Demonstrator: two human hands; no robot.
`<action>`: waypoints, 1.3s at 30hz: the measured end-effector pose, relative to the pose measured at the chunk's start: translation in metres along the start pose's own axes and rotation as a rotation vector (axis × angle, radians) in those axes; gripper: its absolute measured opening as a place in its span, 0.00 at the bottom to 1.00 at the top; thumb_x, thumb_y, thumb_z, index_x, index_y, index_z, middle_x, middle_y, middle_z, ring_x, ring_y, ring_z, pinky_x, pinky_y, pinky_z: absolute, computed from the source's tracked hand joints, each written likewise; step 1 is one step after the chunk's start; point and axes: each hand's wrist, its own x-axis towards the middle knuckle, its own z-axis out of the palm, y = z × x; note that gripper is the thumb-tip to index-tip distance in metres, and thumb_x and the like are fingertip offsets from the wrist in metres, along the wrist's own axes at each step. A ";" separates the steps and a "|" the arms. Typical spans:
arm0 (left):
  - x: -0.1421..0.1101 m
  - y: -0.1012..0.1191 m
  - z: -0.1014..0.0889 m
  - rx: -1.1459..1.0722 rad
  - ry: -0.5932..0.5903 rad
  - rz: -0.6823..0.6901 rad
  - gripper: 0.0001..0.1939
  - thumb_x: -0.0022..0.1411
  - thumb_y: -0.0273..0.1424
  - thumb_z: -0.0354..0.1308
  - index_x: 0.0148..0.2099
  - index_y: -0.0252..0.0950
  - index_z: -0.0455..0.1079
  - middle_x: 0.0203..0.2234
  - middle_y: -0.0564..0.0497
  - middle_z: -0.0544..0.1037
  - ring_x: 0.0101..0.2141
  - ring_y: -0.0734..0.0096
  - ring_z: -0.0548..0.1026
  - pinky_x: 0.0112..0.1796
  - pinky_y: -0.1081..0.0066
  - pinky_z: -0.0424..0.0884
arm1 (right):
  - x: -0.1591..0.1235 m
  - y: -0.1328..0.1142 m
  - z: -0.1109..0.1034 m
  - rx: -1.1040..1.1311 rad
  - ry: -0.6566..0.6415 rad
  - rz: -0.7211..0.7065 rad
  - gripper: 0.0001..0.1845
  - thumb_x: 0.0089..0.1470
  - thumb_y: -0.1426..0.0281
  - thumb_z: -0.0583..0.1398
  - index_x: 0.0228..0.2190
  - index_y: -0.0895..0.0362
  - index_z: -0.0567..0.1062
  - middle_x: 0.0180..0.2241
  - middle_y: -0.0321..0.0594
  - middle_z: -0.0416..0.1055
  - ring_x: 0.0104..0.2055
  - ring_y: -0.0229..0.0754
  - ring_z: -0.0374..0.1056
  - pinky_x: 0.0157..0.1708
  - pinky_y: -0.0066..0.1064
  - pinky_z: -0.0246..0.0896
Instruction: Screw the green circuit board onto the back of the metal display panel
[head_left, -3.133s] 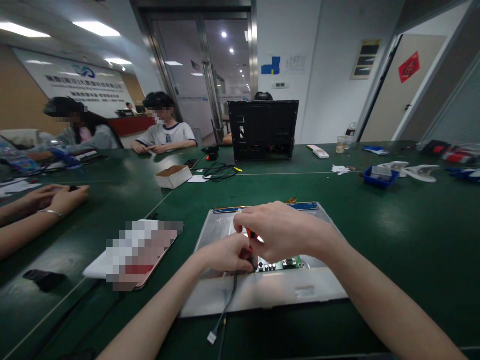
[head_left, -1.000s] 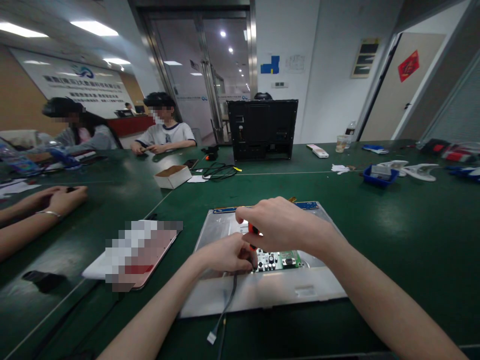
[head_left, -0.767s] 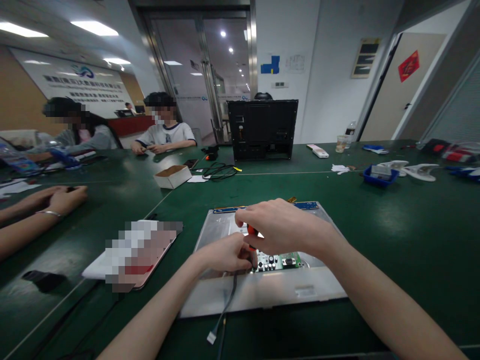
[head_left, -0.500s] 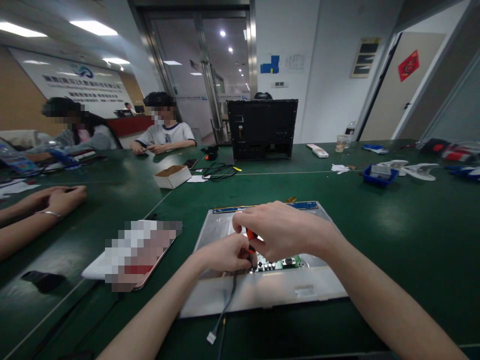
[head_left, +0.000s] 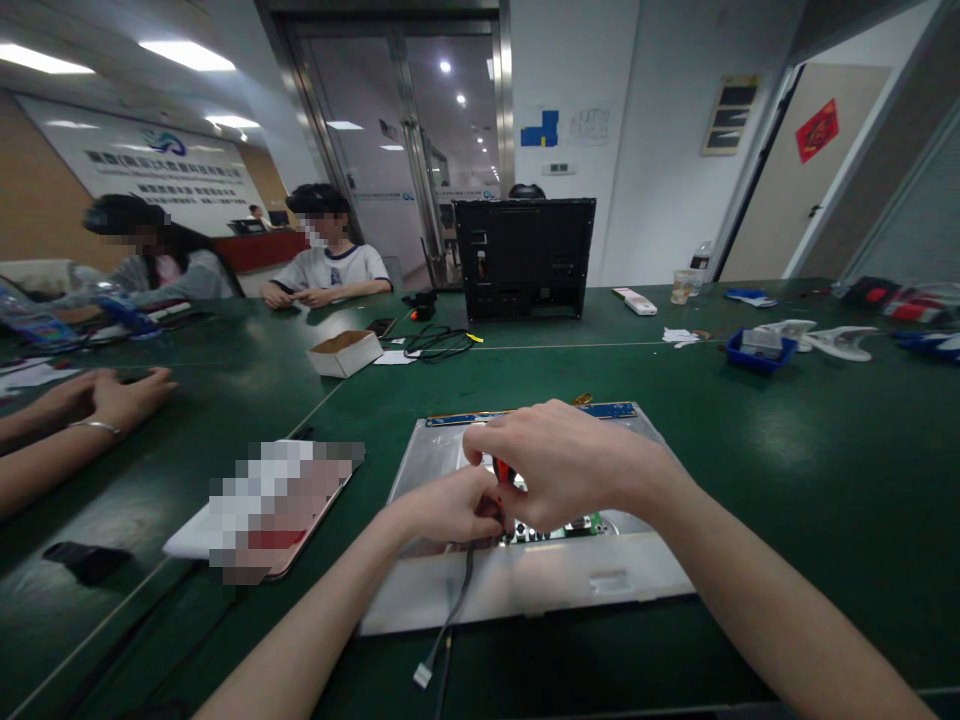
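A silver metal display panel (head_left: 555, 592) lies on the green table, with a green circuit board (head_left: 551, 530) mounted on it and a blue strip board (head_left: 611, 411) along its far edge. From above, my right hand (head_left: 559, 465) grips the orange and black handle of a screwdriver (head_left: 503, 469), held roughly upright over the panel. Low beside it, my left hand (head_left: 457, 505) is closed, its fingertips at the screwdriver's lower end. What they pinch is hidden. A grey cable (head_left: 461, 595) runs from under my left hand over the panel's near edge to a white connector (head_left: 422, 675).
A phone (head_left: 300, 520), partly blurred out, lies to the left near another person's hands (head_left: 124, 405). Beyond are a small open box (head_left: 345, 353), a black cable (head_left: 442, 343) and a black monitor casing (head_left: 525, 260). A blue tray (head_left: 759, 352) stands at the right.
My right hand has turned slightly and sunk a little around the screwdriver, covering more of the circuit board. My left hand has hardly moved.
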 end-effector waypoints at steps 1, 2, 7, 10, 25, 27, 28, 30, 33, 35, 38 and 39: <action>0.000 0.000 0.000 0.007 0.002 -0.002 0.06 0.51 0.33 0.58 0.28 0.36 0.66 0.22 0.53 0.69 0.25 0.68 0.67 0.25 0.71 0.58 | 0.000 0.000 0.001 0.000 0.005 -0.010 0.13 0.51 0.69 0.61 0.40 0.56 0.69 0.34 0.39 0.76 0.31 0.41 0.68 0.22 0.28 0.46; 0.000 0.000 0.001 0.018 0.005 -0.002 0.07 0.51 0.33 0.57 0.27 0.36 0.64 0.21 0.53 0.69 0.24 0.68 0.67 0.25 0.71 0.58 | 0.000 0.001 0.001 -0.003 0.006 -0.012 0.12 0.51 0.70 0.61 0.40 0.56 0.69 0.34 0.39 0.75 0.31 0.41 0.68 0.22 0.28 0.46; -0.001 -0.001 0.003 0.028 0.013 0.020 0.08 0.52 0.34 0.56 0.26 0.36 0.62 0.22 0.52 0.69 0.25 0.68 0.67 0.25 0.72 0.59 | 0.003 0.000 0.000 -0.025 -0.020 0.032 0.13 0.52 0.72 0.60 0.41 0.56 0.69 0.35 0.40 0.76 0.31 0.41 0.68 0.22 0.28 0.46; -0.001 -0.001 0.003 0.045 0.025 0.006 0.07 0.51 0.34 0.56 0.26 0.36 0.64 0.23 0.51 0.70 0.27 0.67 0.68 0.26 0.72 0.59 | 0.003 -0.001 0.000 -0.062 -0.011 0.063 0.11 0.54 0.70 0.59 0.40 0.56 0.69 0.32 0.40 0.76 0.29 0.41 0.68 0.21 0.29 0.44; 0.000 0.000 0.003 0.058 0.049 0.021 0.07 0.51 0.34 0.56 0.27 0.35 0.64 0.21 0.53 0.70 0.25 0.69 0.68 0.25 0.73 0.60 | 0.003 0.000 0.000 -0.016 -0.029 0.040 0.12 0.54 0.72 0.61 0.42 0.56 0.70 0.36 0.40 0.76 0.33 0.41 0.69 0.23 0.28 0.46; -0.001 0.002 0.003 0.062 0.036 0.009 0.06 0.51 0.33 0.56 0.29 0.35 0.67 0.23 0.52 0.71 0.26 0.68 0.69 0.26 0.73 0.61 | 0.004 -0.001 -0.001 -0.042 -0.024 0.074 0.11 0.55 0.70 0.61 0.42 0.56 0.71 0.34 0.40 0.76 0.31 0.41 0.68 0.22 0.28 0.44; -0.002 0.003 0.002 0.058 0.026 0.003 0.06 0.51 0.32 0.56 0.30 0.34 0.68 0.24 0.52 0.72 0.26 0.68 0.69 0.27 0.72 0.62 | 0.004 -0.002 -0.002 -0.057 -0.019 0.092 0.10 0.56 0.68 0.60 0.41 0.56 0.72 0.32 0.40 0.76 0.30 0.40 0.68 0.22 0.29 0.43; -0.003 0.005 0.002 0.038 0.009 -0.004 0.07 0.52 0.31 0.55 0.33 0.34 0.71 0.25 0.51 0.73 0.27 0.68 0.70 0.28 0.72 0.63 | 0.005 -0.003 -0.002 -0.084 -0.008 0.123 0.09 0.58 0.66 0.60 0.39 0.56 0.73 0.31 0.40 0.76 0.29 0.40 0.68 0.22 0.29 0.41; -0.003 0.005 0.001 0.008 0.019 0.012 0.08 0.52 0.31 0.55 0.33 0.34 0.72 0.25 0.52 0.73 0.27 0.69 0.69 0.28 0.73 0.62 | 0.005 -0.003 -0.002 -0.086 -0.014 0.140 0.09 0.58 0.64 0.60 0.38 0.56 0.74 0.30 0.40 0.76 0.29 0.40 0.68 0.22 0.30 0.41; -0.003 0.005 0.001 0.010 0.037 0.036 0.06 0.50 0.32 0.55 0.31 0.34 0.70 0.23 0.53 0.71 0.26 0.70 0.68 0.27 0.73 0.61 | 0.004 -0.002 -0.001 -0.057 -0.019 0.112 0.09 0.56 0.66 0.61 0.39 0.56 0.73 0.31 0.40 0.76 0.30 0.41 0.68 0.23 0.29 0.42; -0.001 0.003 0.002 0.027 0.044 0.053 0.06 0.50 0.32 0.55 0.25 0.35 0.64 0.19 0.55 0.66 0.23 0.71 0.64 0.24 0.73 0.57 | 0.002 -0.001 0.000 -0.018 -0.011 0.053 0.11 0.53 0.69 0.61 0.40 0.56 0.71 0.34 0.39 0.77 0.31 0.41 0.68 0.23 0.29 0.45; 0.000 0.003 0.002 0.029 0.041 0.052 0.07 0.50 0.32 0.55 0.24 0.36 0.63 0.19 0.55 0.65 0.22 0.72 0.63 0.23 0.73 0.56 | 0.001 0.000 0.001 -0.011 -0.009 0.041 0.11 0.53 0.70 0.61 0.40 0.56 0.71 0.34 0.40 0.76 0.31 0.41 0.68 0.23 0.28 0.45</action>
